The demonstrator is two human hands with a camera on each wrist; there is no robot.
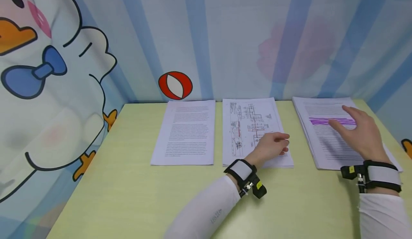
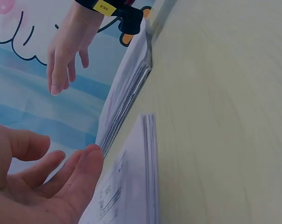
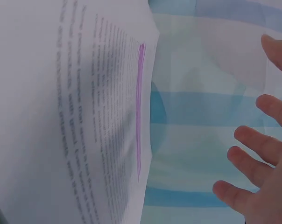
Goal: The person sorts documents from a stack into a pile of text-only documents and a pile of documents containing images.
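Observation:
My left hand [image 1: 269, 146] hovers over the lower right part of the middle paper stack [image 1: 236, 128], whose top sheet carries a technical drawing with red lines. Its fingers [image 2: 87, 175] are loosely bent and hold nothing. Above the right paper stack [image 1: 328, 147] is my right hand [image 1: 365, 137], thumb and fingers spread apart with nothing between them. Purple marker strokes [image 3: 139, 112] cross the printed text on that stack's top sheet. In the right wrist view the fingers [image 3: 260, 144] stand apart from the paper.
A third stack of printed text [image 1: 190, 135] lies to the left on the pale yellow table [image 1: 128, 196]. Behind the table hangs a striped blue curtain [image 1: 231, 42] with a cartoon duck [image 1: 61, 117] and a red ball print [image 1: 175, 85].

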